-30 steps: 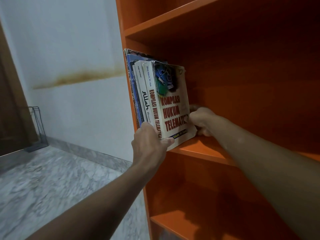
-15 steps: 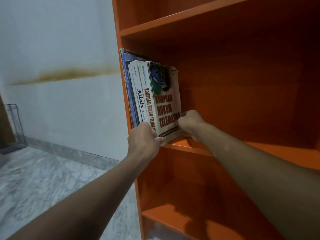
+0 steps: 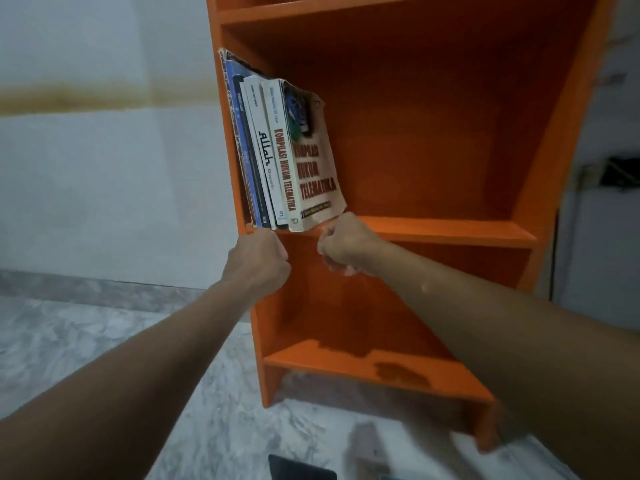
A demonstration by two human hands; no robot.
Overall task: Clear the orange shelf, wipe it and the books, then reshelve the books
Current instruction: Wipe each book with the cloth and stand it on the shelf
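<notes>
Several books stand upright at the left end of the orange shelf, leaning against the bookcase's left side. The rightmost is a cream book with red lettering, its worn cover facing out. Just below the books, in front of the shelf's front edge, my left hand is curled into a fist. My right hand is a fist too, just under the cream book's lower corner. Neither hand holds a book, and the rest of the shelf board is bare.
The orange bookcase has a bare board above and a lower board with a dark stain. Left of it are a white wall with a brown streak and a marble floor. A dark object lies at the bottom edge.
Both hands have let go of the books and dropped below the shelf edge into fists. The books now stand further back, flush against the left side. The camera has pulled back and tilted down.
</notes>
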